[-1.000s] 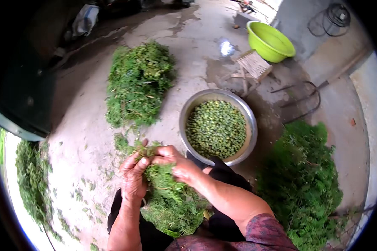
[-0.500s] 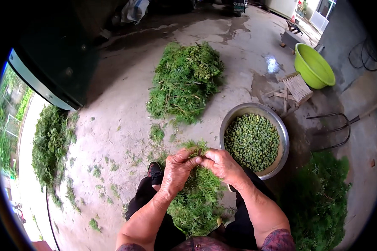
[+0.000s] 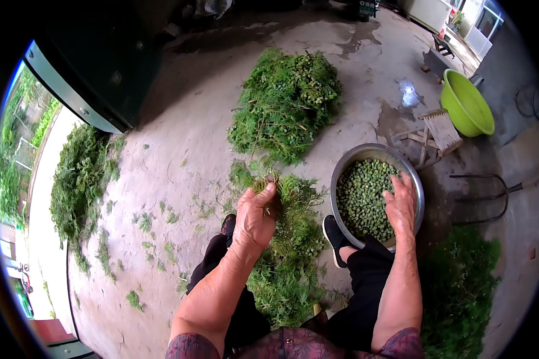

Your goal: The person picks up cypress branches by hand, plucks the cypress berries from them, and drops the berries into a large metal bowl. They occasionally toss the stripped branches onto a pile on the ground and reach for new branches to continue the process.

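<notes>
My left hand (image 3: 256,212) is closed round a small green sprig (image 3: 262,185), whose tip pokes out above the thumb. To the right, my right hand (image 3: 402,206) reaches over a wide metal basin (image 3: 418,206), its fingers spread apart and nothing visible in them. Many small round green berries (image 3: 364,194) fill the bottom of the basin, partly covered by that hand. Between my legs lies a heap of feathery green branches (image 3: 287,281), which stretches forward past my left hand.
Ahead lies a large pile of berry-bearing branches (image 3: 284,105); another green heap (image 3: 81,185) is at left. Beyond the basin are a small folding stool (image 3: 440,133), a lime-green tub (image 3: 467,103) and a pitchfork (image 3: 503,194). Dark greenery (image 3: 461,281) lies at lower right.
Both hands were together on the sprig; my right hand has moved away to the right, over the basin, and its fingers have spread. My left hand keeps the sprig.
</notes>
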Motion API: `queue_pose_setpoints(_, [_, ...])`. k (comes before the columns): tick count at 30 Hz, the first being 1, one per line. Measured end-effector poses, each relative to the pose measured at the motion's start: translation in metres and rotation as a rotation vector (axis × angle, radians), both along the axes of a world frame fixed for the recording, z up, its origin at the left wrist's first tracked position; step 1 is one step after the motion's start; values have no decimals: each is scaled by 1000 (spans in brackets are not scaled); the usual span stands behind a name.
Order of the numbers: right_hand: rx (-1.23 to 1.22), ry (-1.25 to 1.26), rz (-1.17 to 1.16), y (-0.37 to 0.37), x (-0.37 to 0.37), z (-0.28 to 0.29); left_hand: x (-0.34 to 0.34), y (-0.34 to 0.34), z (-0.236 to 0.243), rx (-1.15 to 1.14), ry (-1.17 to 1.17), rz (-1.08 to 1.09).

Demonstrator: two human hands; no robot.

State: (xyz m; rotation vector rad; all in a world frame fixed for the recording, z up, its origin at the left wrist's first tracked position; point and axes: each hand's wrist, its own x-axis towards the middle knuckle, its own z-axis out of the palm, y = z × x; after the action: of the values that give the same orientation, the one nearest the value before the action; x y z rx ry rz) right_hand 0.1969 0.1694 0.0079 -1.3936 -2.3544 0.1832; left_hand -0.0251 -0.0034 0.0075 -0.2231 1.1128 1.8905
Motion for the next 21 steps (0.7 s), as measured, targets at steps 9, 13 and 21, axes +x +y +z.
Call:
queue_pose_setpoints(9, [-1194, 1050, 134, -63, -63, 6, 1, 5, -5, 186, -70, -42])
queue_pose_setpoints(13, [-1359, 998, 186, -97, -80, 0, 6, 4, -1, 218, -41, -79])
queue_pose_setpoints(21, [-1287, 1444, 59, -78, -89, -2, 16, 1, 4, 82, 138, -182])
